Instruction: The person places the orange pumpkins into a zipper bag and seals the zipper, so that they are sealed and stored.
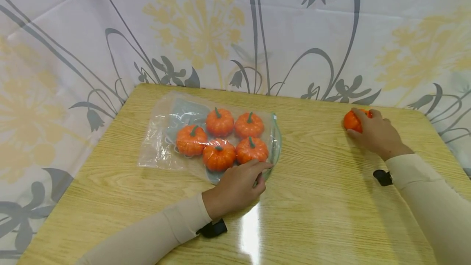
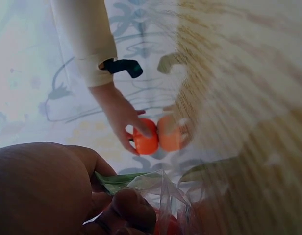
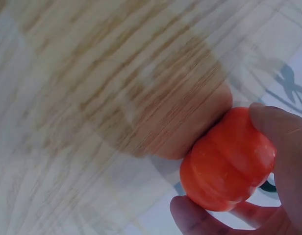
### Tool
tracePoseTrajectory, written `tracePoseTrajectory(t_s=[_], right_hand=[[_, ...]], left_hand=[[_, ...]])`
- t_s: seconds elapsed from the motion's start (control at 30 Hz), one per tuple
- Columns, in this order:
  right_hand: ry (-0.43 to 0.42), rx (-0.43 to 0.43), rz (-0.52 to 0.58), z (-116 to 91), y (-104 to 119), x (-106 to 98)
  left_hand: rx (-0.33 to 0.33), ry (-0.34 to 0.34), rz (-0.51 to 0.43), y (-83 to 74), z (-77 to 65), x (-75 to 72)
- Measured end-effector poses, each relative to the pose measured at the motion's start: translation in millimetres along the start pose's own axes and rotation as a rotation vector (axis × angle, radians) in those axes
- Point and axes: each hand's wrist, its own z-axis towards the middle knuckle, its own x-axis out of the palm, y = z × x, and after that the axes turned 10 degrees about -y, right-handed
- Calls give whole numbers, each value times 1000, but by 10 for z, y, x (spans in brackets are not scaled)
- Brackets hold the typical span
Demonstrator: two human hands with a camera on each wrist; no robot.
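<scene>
A clear plastic bag (image 1: 159,146) with a green-edged mouth lies on the table, holding several small orange pumpkins (image 1: 219,122) with green stems. At the bag's right, mouth end, my left hand (image 1: 235,187) pinches the green edge (image 2: 116,182) between thumb and fingers. Far to the right, near the table's back edge, my right hand (image 1: 379,134) grips a separate orange pumpkin (image 3: 224,161), thumb on one side and fingers on the other. In the right wrist view this pumpkin sits right at the wooden surface, its dark green stem partly hidden by the hand.
The light wood table (image 1: 312,199) carries the bag and the lone pumpkin. Behind it hangs a patterned fabric (image 1: 235,23) with grey and yellow flowers, reaching down to the back edge. Black straps (image 1: 382,177) show at both wrists.
</scene>
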Motion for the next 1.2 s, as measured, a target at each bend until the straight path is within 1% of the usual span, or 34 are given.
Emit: tracePoseTrajectory(t_s=[0.1, 0.2, 0.27, 0.4, 0.5, 0.67, 0.83, 1.03, 1.2], right_hand=[[-1, -9, -18, -22, 40, -3], [-13, -16, -9, -40, 69, 15], [-28, -20, 9, -54, 86, 40], [-69, -35, 78, -97, 164, 90], [-98, -45, 124, -142, 289, 116], [-163, -67, 140, -212, 538, 134], [-176, -69, 190, -287, 754, 109], [-247, -94, 243, -392, 953, 103], [-261, -100, 294, -473, 1113, 118]], left_hand=[[4, -6, 6, 1, 4, 0], [8, -16, 9, -1, 8, -2], [11, -17, 7, -2, 11, -1], [14, -12, 4, -5, 13, 3], [17, -14, 12, -1, 15, 8], [17, -18, 16, 3, 12, 5], [8, -12, 3, 3, -2, 2], [26, -33, 19, 4, 4, -2], [17, -15, 1, 2, 4, -9]])
